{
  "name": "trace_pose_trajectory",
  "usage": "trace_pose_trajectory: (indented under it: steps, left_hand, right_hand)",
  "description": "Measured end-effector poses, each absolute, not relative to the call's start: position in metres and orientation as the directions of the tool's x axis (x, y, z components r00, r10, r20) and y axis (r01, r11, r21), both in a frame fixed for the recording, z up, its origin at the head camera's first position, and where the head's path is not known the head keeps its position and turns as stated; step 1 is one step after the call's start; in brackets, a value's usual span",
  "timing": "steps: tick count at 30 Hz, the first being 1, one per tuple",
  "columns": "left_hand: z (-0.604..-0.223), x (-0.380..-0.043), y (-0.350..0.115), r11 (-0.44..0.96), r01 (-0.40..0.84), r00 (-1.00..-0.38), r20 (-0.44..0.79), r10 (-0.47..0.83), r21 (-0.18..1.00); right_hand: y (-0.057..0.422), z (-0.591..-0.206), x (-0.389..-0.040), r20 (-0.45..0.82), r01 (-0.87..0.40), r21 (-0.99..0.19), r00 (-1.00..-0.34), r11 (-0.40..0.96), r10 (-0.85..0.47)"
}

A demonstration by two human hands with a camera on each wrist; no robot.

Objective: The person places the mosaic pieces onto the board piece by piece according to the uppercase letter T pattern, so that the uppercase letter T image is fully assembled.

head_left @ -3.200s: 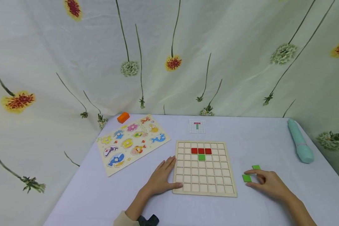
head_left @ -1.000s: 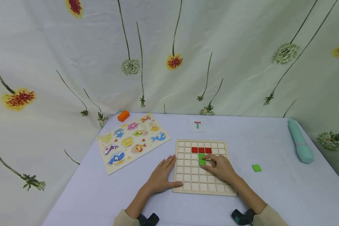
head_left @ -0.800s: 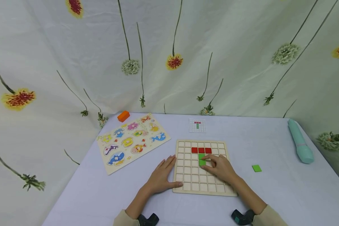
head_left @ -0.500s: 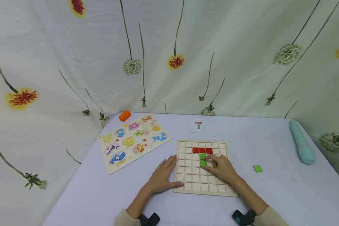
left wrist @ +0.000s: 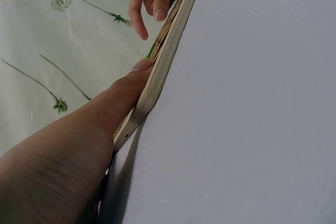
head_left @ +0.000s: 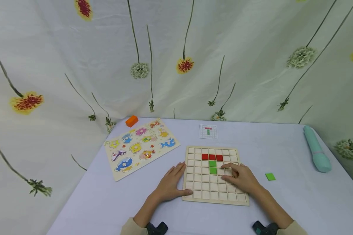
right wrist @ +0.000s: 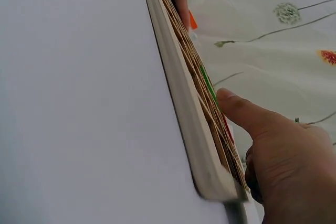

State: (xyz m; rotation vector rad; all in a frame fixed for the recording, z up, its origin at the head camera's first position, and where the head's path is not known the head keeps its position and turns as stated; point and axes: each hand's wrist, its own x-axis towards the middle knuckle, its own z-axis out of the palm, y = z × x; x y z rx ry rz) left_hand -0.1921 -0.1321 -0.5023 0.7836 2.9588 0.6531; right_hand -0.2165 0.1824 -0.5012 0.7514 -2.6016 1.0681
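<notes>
A wooden grid board (head_left: 206,186) lies flat on the table in the head view. Three red square tiles (head_left: 212,157) form a row in it, and below the middle one sit two green tiles (head_left: 213,170) in a column. My left hand (head_left: 170,183) rests along the board's left edge, thumb on the near corner, fingers straight. Above the board's right half is my right hand (head_left: 243,178), holding nothing, its index finger and thumb apart and just right of the lower green tile. One loose green tile (head_left: 270,176) lies on the table to the right.
Behind the board lies a paper card (head_left: 208,132) printed with a red and green T on a grid. A sea-animal puzzle board (head_left: 141,147) and an orange block (head_left: 131,121) are at the left. A turquoise rolled object (head_left: 317,150) lies at the far right.
My right hand brought a green tile from the table into the cell below the first green one. It has since let go and moved right. My left hand stayed on the board.
</notes>
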Motion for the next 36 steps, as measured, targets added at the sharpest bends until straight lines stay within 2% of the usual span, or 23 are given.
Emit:
trace_pose_trajectory:
  steps: [6,19,36]
  left_hand:
    - [-0.503,-0.191,-0.132,0.782,0.472,-0.874,0.097,0.476,0.407]
    - [-0.503,-0.191,-0.132,0.788,0.469,-0.876,0.096,0.472,0.4]
    - [-0.504,-0.192,-0.133,0.793,0.463,-0.879,0.089,0.469,0.395]
  right_hand:
    - [0.222,-0.5,-0.209,0.381,-0.496,-0.627,-0.868,0.601,-0.318]
    - [0.326,-0.507,-0.185,0.388,-0.37,-0.604,-0.91,0.706,-0.145]
    - [0.334,-0.508,-0.186,0.369,-0.359,-0.597,-0.917,0.718,-0.152]
